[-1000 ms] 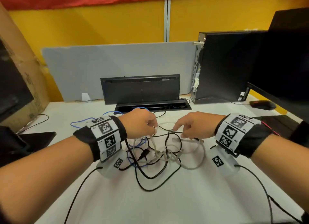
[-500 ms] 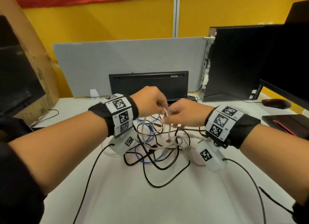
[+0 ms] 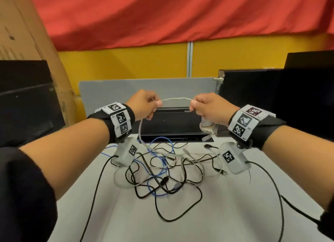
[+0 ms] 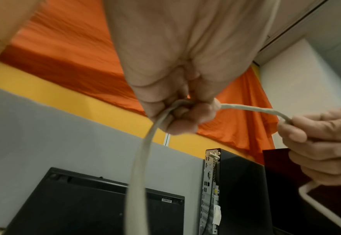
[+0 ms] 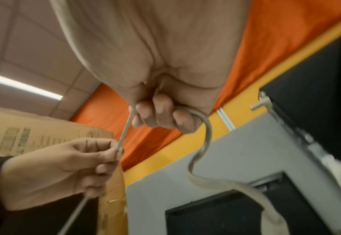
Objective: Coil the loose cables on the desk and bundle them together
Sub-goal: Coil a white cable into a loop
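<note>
Head view, L to R: cardboard box (image 3: 27, 34) far left; left hand (image 3: 142, 105) raised over the desk (image 3: 226, 214), fingers curled round a white cable (image 3: 176, 98), pinching it betw thumb & fingers. Cable arcs across to right hand (image 3: 210, 108), which also grips it w/ curled fingers. From left hand, cable drops down into tangle of black, blue & white cables (image 3: 162, 169) lying loose on desk below both wrists. From right hand a short length hangs, ending in a plug, off the desk. Black tray (image 3: 173, 122) behind hands, PC tower (image 3: 253, 100) at right
</note>
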